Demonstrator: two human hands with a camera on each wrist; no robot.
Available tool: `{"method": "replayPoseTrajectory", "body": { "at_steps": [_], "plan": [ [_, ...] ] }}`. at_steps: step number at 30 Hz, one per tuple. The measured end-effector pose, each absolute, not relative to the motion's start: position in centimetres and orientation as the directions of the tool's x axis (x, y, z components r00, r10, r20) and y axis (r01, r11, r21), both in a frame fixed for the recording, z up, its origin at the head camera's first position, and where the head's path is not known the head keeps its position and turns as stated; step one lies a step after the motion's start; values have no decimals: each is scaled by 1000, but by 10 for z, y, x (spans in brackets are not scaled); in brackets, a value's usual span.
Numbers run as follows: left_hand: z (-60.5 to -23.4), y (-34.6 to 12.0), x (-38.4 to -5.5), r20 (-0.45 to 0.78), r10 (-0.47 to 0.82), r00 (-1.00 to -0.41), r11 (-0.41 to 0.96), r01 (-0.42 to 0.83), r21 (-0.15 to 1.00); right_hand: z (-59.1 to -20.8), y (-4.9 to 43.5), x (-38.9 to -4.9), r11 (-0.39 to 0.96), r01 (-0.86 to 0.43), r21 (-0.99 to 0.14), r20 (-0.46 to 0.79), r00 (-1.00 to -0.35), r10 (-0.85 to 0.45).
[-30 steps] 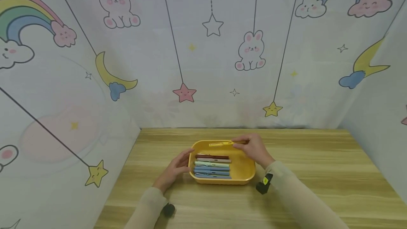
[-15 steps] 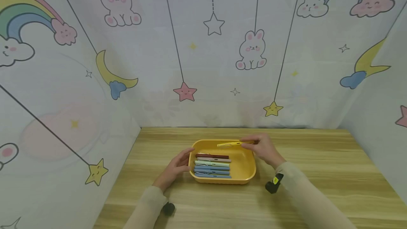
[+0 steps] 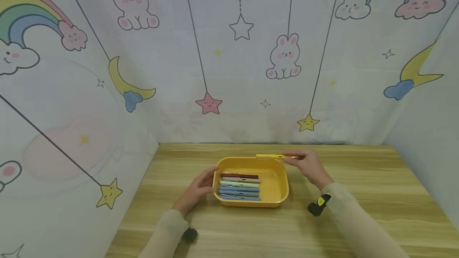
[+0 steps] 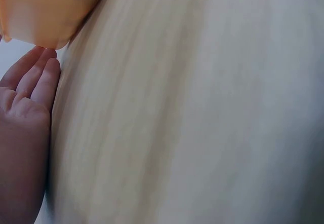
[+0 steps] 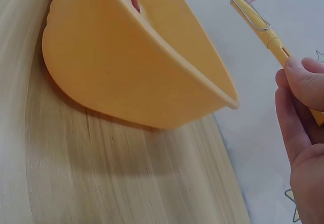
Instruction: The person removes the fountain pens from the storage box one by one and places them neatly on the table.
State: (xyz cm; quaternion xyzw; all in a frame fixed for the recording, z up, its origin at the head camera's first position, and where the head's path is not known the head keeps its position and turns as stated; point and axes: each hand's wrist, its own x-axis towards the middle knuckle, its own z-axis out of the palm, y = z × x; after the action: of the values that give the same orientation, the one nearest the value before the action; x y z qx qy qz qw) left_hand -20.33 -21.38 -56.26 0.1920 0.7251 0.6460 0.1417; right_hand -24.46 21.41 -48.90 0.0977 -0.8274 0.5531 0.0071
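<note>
the yellow pen (image 3: 269,156) is in the air at the far right rim of the yellow tray (image 3: 274,186), pinched by thumb and fingers of the right hand (image 3: 310,165). inside the tray, toward its left end, lie a dark red pen (image 3: 245,176), a pink pen (image 3: 249,180), a pale green pen (image 3: 240,184) and blue pens (image 3: 247,190). the yellow pen has a silver wire clip (image 5: 263,29). the left hand (image 3: 196,191), its fingers nearly straight, touches the tray's left end.

Small screened-off nook, kid's-rm-type decor; home or studio, can't tell. Signs: white printed sheets (image 3: 247,65) behind & both sides of fingers (image 5: 292,125), w/ cartoon rainbows (image 3: 32,9), bunnies (image 3: 134,5), moons (image 3: 118,79), stars (image 3: 209,104); wood-grain surface (image 3: 251,230) under fingers, far edge by rear sheet.
</note>
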Motion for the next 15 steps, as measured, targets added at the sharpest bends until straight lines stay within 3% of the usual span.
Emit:
{"method": "replayPoseTrajectory", "body": {
  "at_steps": [15],
  "plan": [
    [-563, -214, -204, 39, 455, -889, 103, 96, 990, -498, 257, -243, 382, -131, -915, 106, -990, -88]
  ]
}}
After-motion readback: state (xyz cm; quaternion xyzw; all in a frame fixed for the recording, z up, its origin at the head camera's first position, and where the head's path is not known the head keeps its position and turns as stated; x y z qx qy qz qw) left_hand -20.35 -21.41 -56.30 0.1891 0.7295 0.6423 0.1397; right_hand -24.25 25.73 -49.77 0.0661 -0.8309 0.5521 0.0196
